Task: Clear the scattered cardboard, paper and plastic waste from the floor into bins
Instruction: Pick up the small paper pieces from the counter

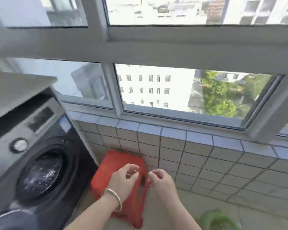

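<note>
My left hand (123, 178) and right hand (161, 180), fingers loosely curled and holding nothing I can make out, hover over the red stool (121, 165) with no waste or bin in sight, so I judge I must next find some.

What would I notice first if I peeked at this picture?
Probably the bright red stool on the floor by the tiled wall, with the left hand and right hand held over it. Next, the dark washing machine at the left and the big window above.
</note>
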The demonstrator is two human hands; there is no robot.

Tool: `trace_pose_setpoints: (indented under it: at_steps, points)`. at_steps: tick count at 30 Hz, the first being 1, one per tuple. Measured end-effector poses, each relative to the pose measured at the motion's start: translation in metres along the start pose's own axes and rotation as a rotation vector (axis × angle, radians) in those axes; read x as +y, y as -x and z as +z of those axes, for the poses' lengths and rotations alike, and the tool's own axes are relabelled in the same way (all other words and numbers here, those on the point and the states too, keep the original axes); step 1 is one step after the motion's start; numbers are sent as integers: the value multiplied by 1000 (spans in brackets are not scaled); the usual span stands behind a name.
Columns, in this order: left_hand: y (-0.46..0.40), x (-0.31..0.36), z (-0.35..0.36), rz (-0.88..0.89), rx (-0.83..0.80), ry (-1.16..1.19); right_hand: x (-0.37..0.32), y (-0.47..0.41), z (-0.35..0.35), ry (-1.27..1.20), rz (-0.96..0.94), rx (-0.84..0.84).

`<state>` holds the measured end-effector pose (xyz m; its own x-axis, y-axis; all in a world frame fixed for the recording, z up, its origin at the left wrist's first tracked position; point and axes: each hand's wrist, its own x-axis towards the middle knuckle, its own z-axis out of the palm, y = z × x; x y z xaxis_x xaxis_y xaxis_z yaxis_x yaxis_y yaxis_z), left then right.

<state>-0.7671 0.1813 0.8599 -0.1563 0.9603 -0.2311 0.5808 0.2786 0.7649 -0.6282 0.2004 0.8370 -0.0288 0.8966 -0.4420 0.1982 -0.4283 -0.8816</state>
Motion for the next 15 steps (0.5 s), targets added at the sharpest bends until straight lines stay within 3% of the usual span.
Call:
trace_pose_setpoints:
  at_steps: [7, 15]
  points:
    - [90, -89, -189, -89, 336, 84, -66, 76, 189, 172, -203, -293]
    - [201, -192, -341, -194, 678, 138, -98, 166, 394, 300, -350, -589]
